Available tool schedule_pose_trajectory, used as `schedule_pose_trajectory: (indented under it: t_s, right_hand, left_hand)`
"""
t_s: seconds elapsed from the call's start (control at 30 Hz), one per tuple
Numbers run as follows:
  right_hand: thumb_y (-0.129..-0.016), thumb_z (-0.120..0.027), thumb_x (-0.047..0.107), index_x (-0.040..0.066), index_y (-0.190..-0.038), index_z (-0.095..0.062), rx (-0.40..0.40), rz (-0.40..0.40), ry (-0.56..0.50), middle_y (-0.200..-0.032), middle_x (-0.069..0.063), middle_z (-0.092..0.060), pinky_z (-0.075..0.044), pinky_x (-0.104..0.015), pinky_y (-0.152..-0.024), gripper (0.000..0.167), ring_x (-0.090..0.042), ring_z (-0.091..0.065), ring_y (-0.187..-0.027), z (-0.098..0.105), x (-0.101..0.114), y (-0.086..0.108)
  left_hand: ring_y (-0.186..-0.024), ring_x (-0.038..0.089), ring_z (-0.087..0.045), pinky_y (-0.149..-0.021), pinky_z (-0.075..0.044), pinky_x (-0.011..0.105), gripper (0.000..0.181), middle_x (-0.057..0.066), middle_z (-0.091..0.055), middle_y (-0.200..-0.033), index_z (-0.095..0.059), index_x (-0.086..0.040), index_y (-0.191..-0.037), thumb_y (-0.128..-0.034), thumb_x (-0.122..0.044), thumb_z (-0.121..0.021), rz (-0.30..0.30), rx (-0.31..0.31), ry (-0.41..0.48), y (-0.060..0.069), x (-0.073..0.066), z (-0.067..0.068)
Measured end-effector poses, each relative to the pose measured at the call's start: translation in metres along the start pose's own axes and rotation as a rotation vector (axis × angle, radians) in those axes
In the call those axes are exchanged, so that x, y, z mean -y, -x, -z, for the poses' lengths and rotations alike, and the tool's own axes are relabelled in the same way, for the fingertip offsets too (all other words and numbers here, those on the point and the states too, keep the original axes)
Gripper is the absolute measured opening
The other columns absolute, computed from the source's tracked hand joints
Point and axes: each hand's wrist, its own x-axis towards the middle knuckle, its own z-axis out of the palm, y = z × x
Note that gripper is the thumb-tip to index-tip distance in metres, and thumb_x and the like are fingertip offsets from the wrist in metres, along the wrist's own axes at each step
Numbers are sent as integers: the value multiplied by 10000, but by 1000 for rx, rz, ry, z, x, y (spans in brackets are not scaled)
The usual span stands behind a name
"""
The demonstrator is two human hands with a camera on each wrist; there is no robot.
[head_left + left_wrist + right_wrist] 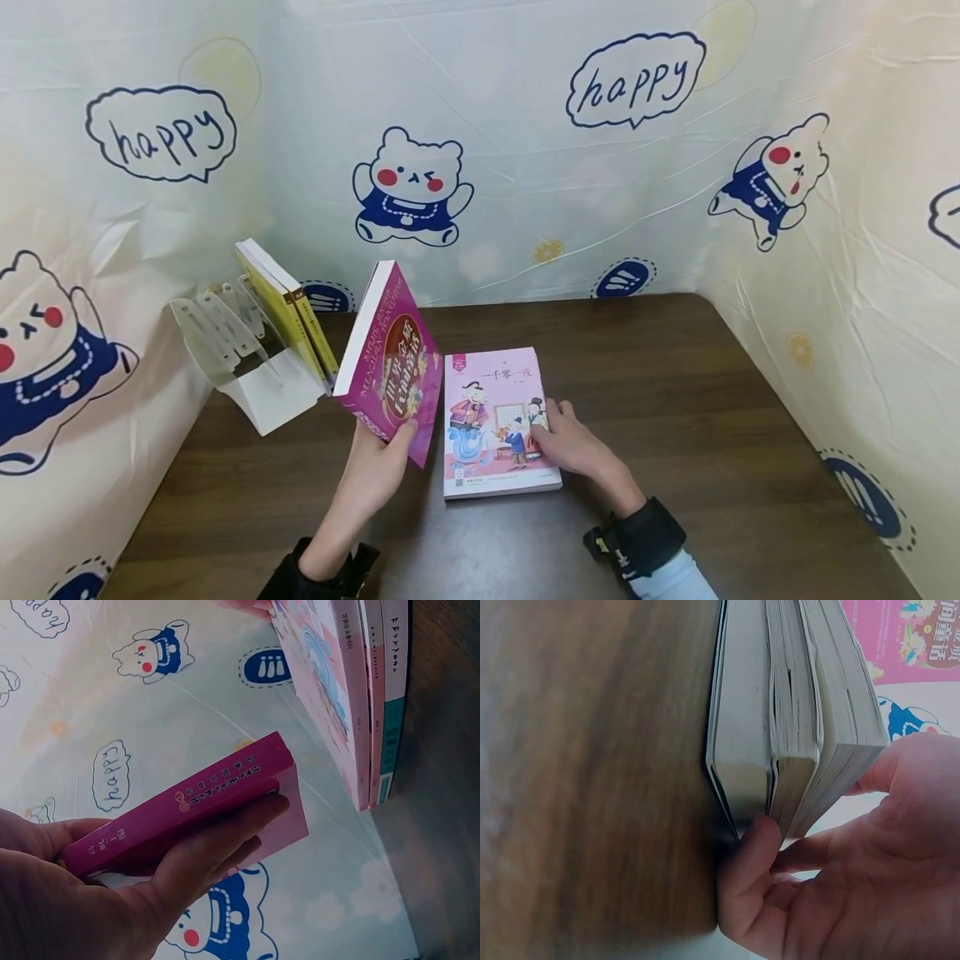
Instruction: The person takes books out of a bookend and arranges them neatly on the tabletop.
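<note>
A thick magenta book (390,358) is tilted up off the table, gripped at its lower edge by my left hand (375,475), the thumb on its cover. The left wrist view shows its lettered spine (210,784) between thumb and fingers. Beside it, a pink-covered book (487,417) lies flat on top of a stack; the right wrist view shows three books' page edges (791,697). My right hand (581,446) grips the stack's right side, thumb on the pink cover and fingers curled at the page edges.
At the left back of the brown table (697,433) stands a white book rack (277,392) with slots. Yellow books (281,312) stand upright in its right end. A printed curtain (510,192) encloses the back and sides.
</note>
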Motion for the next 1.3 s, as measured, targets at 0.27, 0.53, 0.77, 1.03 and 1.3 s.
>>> schedule_pose_trajectory:
  t_s: [0.27, 0.53, 0.77, 1.03, 1.3]
  right_hand:
    - [-1064, -578, 297, -66, -1623, -277, 5, 3, 1, -1538, -274, -360, -454, -599, -1065, 731, -394, -505, -1262, 3, 0, -3]
    - [-1039, -648, 291, -34, -1625, -314, -71, 44, 92, -1504, -277, -410, -510, -562, -1002, 748, -371, -556, -1200, 8, 3, -7]
    - [-1014, -684, 294, 62, -1565, -492, -246, 73, 109, -1412, -196, -510, -545, -535, -964, 628, -340, -534, -1218, 10, 10, -9]
    - [-1012, -704, 227, 87, -1507, -571, -370, 186, 67, -1360, -157, -570, -561, -498, -943, 531, -313, -574, -1187, 10, 28, -8]
    - [-1043, -666, 230, 113, -1536, -527, -378, 382, -111, -1478, -117, -554, -551, -497, -988, 525, -322, -584, -1280, 10, 44, -13]
  left_hand:
    - [-1404, 488, -443, -1077, -438, 628, 717, 261, -332, -1582, -177, -48, -1614, -1034, -42, -598, -30, 20, 17, 0, 0, -2]
    - [-1388, 478, -475, -1061, -455, 617, 712, 246, -372, -1564, -217, -53, -1603, -1020, -48, -627, -24, 9, 44, 1, 1, -2]
    - [-1374, 453, -503, -1050, -485, 580, 686, 238, -413, -1549, -257, -47, -1598, -1022, -37, -628, -53, 49, 57, 0, 0, 1]
    - [-1308, 418, -573, -1002, -539, 525, 637, 219, -485, -1487, -314, -56, -1576, -1022, -30, -626, -87, 106, 88, 0, -2, 2]
    - [-1310, 425, -575, -996, -546, 517, 609, 223, -522, -1468, -349, -46, -1560, -1015, -17, -620, -84, 132, 128, -2, -2, 3]
